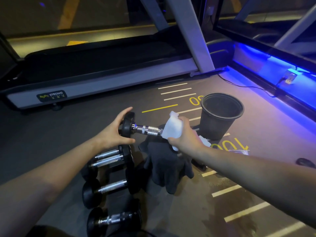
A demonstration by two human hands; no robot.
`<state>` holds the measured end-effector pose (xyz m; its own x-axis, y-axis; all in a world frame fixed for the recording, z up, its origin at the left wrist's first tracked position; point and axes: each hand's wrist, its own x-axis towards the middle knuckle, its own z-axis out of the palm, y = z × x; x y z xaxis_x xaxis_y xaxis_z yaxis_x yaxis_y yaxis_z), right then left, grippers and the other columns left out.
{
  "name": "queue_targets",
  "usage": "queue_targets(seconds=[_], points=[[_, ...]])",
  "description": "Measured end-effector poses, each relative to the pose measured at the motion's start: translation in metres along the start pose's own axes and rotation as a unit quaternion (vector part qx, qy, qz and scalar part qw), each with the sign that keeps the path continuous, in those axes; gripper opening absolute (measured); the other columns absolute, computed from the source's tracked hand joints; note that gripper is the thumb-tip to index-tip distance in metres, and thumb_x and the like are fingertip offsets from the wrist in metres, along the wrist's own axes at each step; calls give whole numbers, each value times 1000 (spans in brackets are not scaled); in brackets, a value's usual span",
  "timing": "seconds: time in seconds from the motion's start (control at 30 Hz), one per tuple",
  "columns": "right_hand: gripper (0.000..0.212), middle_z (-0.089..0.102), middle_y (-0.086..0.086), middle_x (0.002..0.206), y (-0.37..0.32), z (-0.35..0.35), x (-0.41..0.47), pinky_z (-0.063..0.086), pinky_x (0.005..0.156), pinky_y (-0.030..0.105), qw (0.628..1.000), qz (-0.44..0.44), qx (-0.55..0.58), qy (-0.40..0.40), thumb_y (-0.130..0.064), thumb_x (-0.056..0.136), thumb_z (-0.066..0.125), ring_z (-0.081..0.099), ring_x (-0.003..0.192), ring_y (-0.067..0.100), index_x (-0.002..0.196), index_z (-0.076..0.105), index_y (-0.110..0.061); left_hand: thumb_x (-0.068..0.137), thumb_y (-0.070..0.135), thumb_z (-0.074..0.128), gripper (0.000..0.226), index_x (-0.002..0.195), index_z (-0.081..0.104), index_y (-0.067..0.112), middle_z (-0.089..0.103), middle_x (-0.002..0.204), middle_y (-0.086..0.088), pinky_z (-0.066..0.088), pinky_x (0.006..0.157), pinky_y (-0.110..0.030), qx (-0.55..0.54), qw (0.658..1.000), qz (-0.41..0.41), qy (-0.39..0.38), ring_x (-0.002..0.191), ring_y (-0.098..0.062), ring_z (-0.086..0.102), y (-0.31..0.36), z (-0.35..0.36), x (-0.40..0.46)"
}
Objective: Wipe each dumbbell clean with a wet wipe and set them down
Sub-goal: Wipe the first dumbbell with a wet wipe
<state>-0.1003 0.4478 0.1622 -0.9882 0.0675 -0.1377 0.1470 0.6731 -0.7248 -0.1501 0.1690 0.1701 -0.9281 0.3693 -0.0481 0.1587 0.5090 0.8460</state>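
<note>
Head view. A dumbbell (143,128) is held level above the floor (171,211) between both hands. The left hand (114,132) cups the dumbbell's left black head, fingers (125,111) curved over its upper rim and thumb under its lower edge. The right hand (184,135) wraps a white wet wipe (172,129) around the opposite head, fingers curled and clamped on the wipe, so that head is hidden; the knurled chrome handle shows bare between the two hands. Directly below the right-hand fingers lies a dark cloth (167,168), crumpled on the floor. Below the left-hand fingers and nearer the person, further dumbbells (109,187) lie side by side on the floor, handles roughly parallel. Beyond the right-hand fingers and just to their right stands a black bucket (220,117), upright, mouth open. A white packet (205,142) shows partly behind the right wrist; what it is cannot be told. Well beyond both hands runs a treadmill (102,82), and a blue light strip (273,69) glows at far right.
</note>
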Motion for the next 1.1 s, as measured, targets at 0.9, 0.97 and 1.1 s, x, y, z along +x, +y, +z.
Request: queue_targets(seconds=[0.9,0.97,1.1], points=[[65,55,-14,94,40,-58,-50,49,63,33,991,-13,36,131,-9,74,71,58,80,16,124,38,-32,60,32,93,102,135,28,54,64,124,10,53,94,-41,138,990,39,10,106,-18,65,54,70,-6],[65,53,-16,90,57,-69,-62,53,66,40,989,2,35,143,-12,70,71,59,80,21,120,37,-36,59,36,94,102,135,27,53,61,128,12,53,93,-40,156,986,52,-7,109,-20,64,65,93,-1],[68,59,-2,96,102,-90,-83,57,68,53,985,30,48,165,-26,58,65,65,86,29,103,35,-66,57,40,93,104,137,28,52,57,137,12,51,95,-37,164,983,85,-22,117,-20,62,81,140,5]])
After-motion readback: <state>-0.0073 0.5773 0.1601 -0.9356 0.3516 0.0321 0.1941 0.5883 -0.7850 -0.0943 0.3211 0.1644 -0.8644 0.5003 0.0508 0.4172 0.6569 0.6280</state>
